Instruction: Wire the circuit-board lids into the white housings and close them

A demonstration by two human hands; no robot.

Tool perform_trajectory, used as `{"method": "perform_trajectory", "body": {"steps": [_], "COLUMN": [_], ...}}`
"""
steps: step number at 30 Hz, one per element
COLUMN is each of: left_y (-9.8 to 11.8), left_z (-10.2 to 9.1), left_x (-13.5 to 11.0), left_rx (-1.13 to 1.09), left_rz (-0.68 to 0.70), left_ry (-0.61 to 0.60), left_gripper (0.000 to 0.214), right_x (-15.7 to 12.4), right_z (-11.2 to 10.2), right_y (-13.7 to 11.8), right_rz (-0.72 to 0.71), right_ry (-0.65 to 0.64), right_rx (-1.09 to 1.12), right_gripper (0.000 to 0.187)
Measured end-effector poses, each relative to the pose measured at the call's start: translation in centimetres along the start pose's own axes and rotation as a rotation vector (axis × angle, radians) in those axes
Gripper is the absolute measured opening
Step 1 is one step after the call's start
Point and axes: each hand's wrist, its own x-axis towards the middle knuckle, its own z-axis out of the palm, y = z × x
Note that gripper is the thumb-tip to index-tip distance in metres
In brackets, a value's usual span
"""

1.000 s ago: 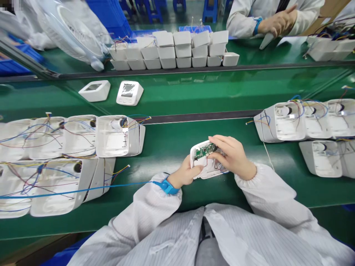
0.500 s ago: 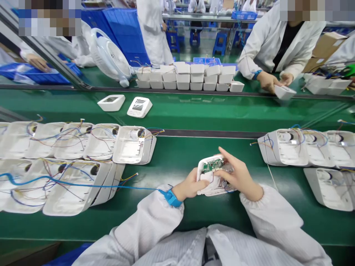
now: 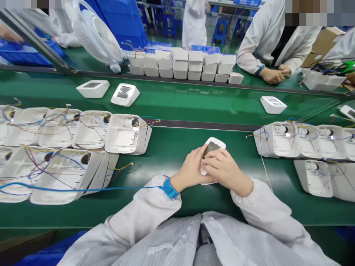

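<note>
Green bench, factory line behind, both hands clasping white casing

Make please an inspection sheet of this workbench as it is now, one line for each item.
Surface: green bench mat, with a green belt behind it.
Job's things: white unit, dark panel up.
Clutter: open shells in rows at left, right-side shells with wiring, closed units on the belt.
Grips: left hand and right hand both closed on the white unit.
Cables: blue cord runs left from the wrist strap; coloured wires hang from the shells.
Surroundings: stacked shells, white fan, co-worker's hands across the belt.
</note>
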Motion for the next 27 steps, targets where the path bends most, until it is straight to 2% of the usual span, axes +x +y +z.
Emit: {"method": "perform_trajectory", "body": {"steps": [2, 4, 6, 9, 11, 15, 17, 19, 22, 27], "left_y": [0.1, 0.1, -0.2, -0.7, -0.9, -1.0, -1.1, -1.3, -1.3, -1.0], "left_z": [0.2, 0.2, 0.1, 0.2, 0.6, 1.4, 1.6, 1.8, 1.7, 1.6], "left_x": [0.0, 0.0, 0.0, -0.2, -0.5, -0.9, -1.1, -1.2, -1.2, -1.0], "left_rx": [0.009, -0.037, -0.122, -0.288, -0.402, -0.649, -0.728, -0.743, -0.747, -0.797], "left_rz": [-0.027, 0.015, 0.087, 0.165, 0.187, 0.148, 0.11, 0.07, 0.02, 0.004], "left_ry": [0.028, 0.079, 0.103, 0.113, 0.101, 0.083, 0.077, 0.072, 0.084, 0.072], "left_gripper": [0.107, 0.092, 0.084, 0.088, 0.09, 0.079, 0.077, 0.077, 0.074, 0.073], "right_x": [0.1, -0.3, -1.1, -2.1, -2.3, -0.8, 0.2, 0.8, 0.6, -0.1], "right_z": [-0.1, -0.2, 0.0, 0.4, 0.6, 0.2, 0.3, 0.5, 1.0, 0.5], "right_y": [0.7, 1.8, 2.8, 2.9, 2.0, -0.7, -1.4, -1.5, -1.0, -0.8], "right_rz": [0.056, 0.219, 0.406, 0.55, 0.527, 0.443, 0.452, 0.459, 0.48, 0.484], "right_ry": [0.03, 0.133, 0.155, -0.083, -0.217, -0.328, -0.441, -0.535, -0.553, -0.561], "right_rx": [0.025, 0.087, 0.203, 0.259, 0.14, -0.162, -0.213, -0.166, -0.109, -0.222], "right_gripper": [0.011, 0.027, 0.039, 0.013, 0.006, 0.013, 0.013, 0.012, 0.016, 0.013]}}
